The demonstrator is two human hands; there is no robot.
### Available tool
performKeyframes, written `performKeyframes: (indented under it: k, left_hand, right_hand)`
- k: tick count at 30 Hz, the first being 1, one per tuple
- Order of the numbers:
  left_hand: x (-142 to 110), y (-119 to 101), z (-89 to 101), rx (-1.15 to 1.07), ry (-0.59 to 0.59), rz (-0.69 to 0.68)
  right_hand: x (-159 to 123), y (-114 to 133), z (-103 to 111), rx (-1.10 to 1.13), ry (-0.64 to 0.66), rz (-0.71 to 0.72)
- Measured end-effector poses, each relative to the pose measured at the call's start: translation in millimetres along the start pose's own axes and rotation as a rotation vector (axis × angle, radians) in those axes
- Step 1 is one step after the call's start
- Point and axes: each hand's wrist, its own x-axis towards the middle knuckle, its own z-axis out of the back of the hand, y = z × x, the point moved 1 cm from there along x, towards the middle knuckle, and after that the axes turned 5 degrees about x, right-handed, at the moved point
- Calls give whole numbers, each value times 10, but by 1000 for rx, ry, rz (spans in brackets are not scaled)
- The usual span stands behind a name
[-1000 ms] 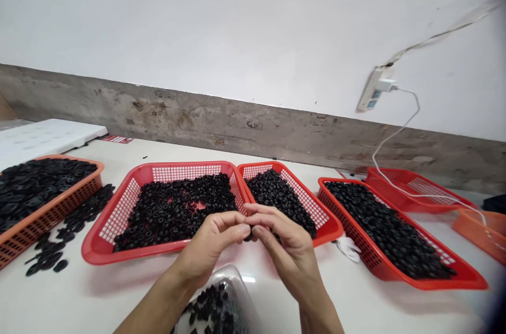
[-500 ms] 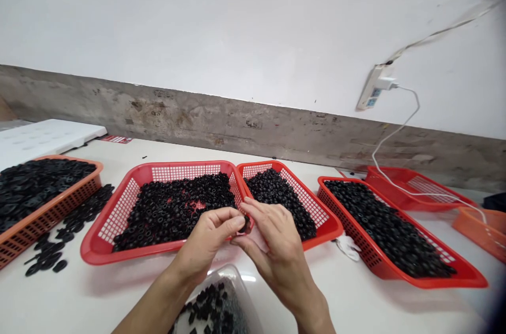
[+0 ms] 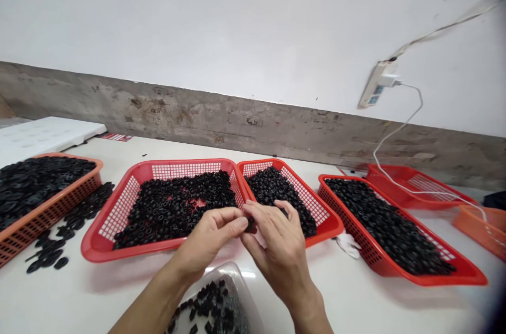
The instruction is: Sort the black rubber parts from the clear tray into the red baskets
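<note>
Between the fingertips of both hands is a small black part [image 3: 249, 224], mostly covered, so its exact shape is unclear. My left hand [image 3: 217, 234] pinches it between thumb and forefinger. The fingers of my right hand [image 3: 279, 242] close on its other side, with the outer fingers bent away. Both hands are over the front edges of two red baskets: a wide red basket [image 3: 105, 255] with small black rings [image 3: 174, 213] and a narrower red basket [image 3: 330, 226] of similar black rings. Under the wrists stands a clear plastic tub [image 3: 251, 302] with black scraps [image 3: 211, 300].
At left, an orange basket [image 3: 75, 194] is heaped with flat black pieces, and more loose black pieces [image 3: 51, 255] lie beside it. On the right are another red basket [image 3: 389, 271] of rings, a white glove-like cloth [image 3: 348, 245], and a white cable [image 3: 395, 131] hanging from a power strip [image 3: 371, 89].
The fingers of my right hand have curled and shifted around the small black part, its outer fingers lifting apart. My left hand keeps its pinch, barely moved.
</note>
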Motion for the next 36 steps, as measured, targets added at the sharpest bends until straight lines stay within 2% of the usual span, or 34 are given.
performKeyframes:
  k: [4, 13, 20, 26, 36]
  left_hand:
    - [-6, -24, 50, 49, 86, 23]
    - [4, -7, -11, 32, 22, -23]
    - [-4, -3, -41, 34, -20, -38]
    - [-5, 19, -68, -28, -30, -51]
    - [-26, -17, -76, 13, 39, -69]
  right_hand:
    - [-11, -32, -2, 37, 18, -2]
    - [-31, -94, -60, 51, 16, 32]
    - [-27, -80, -66, 39, -31, -8]
    - [-18, -60, -49, 8, -43, 71]
    - [-76, -136, -59, 55, -28, 187]
